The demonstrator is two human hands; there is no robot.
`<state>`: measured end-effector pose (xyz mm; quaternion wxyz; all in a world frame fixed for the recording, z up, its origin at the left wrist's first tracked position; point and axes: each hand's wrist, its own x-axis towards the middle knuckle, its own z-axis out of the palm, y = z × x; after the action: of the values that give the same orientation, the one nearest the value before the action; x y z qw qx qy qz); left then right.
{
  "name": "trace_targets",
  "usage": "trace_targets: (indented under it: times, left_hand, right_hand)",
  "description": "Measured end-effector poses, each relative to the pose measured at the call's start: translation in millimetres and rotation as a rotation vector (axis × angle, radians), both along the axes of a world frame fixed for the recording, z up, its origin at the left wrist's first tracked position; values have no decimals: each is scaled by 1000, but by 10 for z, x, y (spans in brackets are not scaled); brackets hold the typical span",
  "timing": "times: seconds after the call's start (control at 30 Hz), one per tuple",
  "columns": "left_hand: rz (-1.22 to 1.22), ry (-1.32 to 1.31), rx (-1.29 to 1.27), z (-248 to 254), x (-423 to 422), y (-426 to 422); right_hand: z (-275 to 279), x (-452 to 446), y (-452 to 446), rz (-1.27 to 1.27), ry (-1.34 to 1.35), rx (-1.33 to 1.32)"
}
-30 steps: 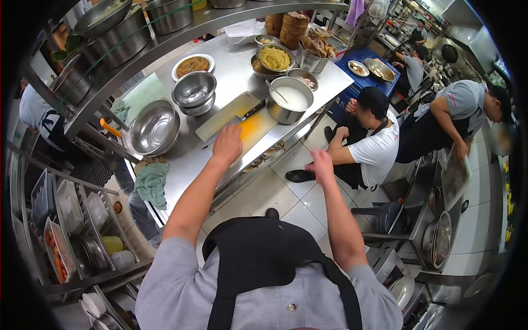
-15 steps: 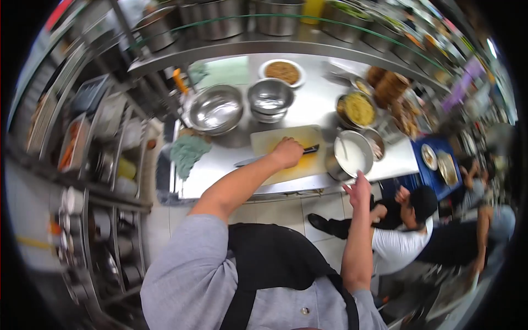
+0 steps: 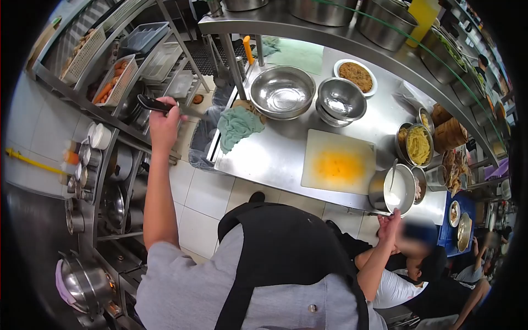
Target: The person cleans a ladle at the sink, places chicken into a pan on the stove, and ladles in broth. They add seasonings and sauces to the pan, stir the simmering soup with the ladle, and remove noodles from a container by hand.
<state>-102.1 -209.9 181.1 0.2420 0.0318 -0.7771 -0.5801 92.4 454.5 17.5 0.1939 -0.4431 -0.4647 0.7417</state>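
Note:
My left hand (image 3: 165,124) is closed round the black handle of a knife (image 3: 151,104), raised over the shelving on the left. The knife's blade points right, blurred, toward the counter. At the front edge of the counter, my right hand (image 3: 389,225) has its fingers apart, with the fingertips at the near rim of a steel pot (image 3: 379,190). White liquid (image 3: 400,192) fills the pot, and a spoon (image 3: 392,173) leans in it. Left of the pot lies a cutting board (image 3: 316,143) with an orange-yellow stain and nothing on it.
Steel bowls (image 3: 283,91) and a green cloth (image 3: 239,127) sit on the counter's left. A plate of brown food (image 3: 355,77) is behind, with a bowl of yellow food (image 3: 418,146) at right. A co-worker (image 3: 401,280) is close to my right arm. An overhead shelf (image 3: 330,33) spans the back.
My left hand has swung from the cutting board out to the left, carrying the knife. The view has turned left. My right hand is still beside the pot.

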Motion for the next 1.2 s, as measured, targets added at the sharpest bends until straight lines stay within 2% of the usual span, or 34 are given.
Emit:
trace_targets:
  times: [0.03,0.2,0.3,0.43,0.5,0.63,0.7,0.8,0.9,1.0,1.03,1.07,1.1,1.13,1.17,1.2]
  left_hand:
    - [-102,79,199,-134,-186,-118]
    - [-212,81,236,-808,-884,-271]
    - [-217,76,308,-834,-1131,-210]
    - [-314,66,287,-806,-1279,-257]
    - [-402,46,167,-819,-1245,-273]
    - [-449,116,158,-880,-1115,-178]
    - [-464,89,193,-939,-1093,-145]
    - [-455,2,84,-1124,-1138,-167]
    - [-434,-110,-12,-1376,-1270,-151]
    - [-336,-303,-129,-1753,-1519,-5]
    - [-296,-258,-153,-2008,-1628,-28]
    - [-253,-251,-263,-1915,-1561,56]
    - [-245,-206,-293,-1889,-1514,86]
    - [12,-143,-395,-1995,-1414,84]
    - [131,-72,-356,-1851,-1192,171]
    - [199,99,-487,-1771,-960,262]
  right_hand:
    - [-59,-25,32,-33,51,-13]
    - [-126,-139,7,-174,120,41]
    - [-138,-118,-16,-180,125,61]
    - [-64,-143,-35,-178,92,78]
    - [-86,-127,-22,-168,116,54]
    - [-89,-137,-51,-185,109,79]
    - [-105,-131,-29,-188,105,82]
    - [-212,-86,78,-145,141,70]
    - [-208,-98,67,-139,116,95]
    - [-240,-149,45,-261,35,128]
    - [-280,-129,88,-235,5,167]
    - [-287,-138,50,-239,97,166]
    - [-276,-162,18,-262,62,197]
    - [-275,-162,-1,-257,50,219]
    - [-239,-171,-35,-239,69,230]
    - [-272,-182,-25,-243,48,259]
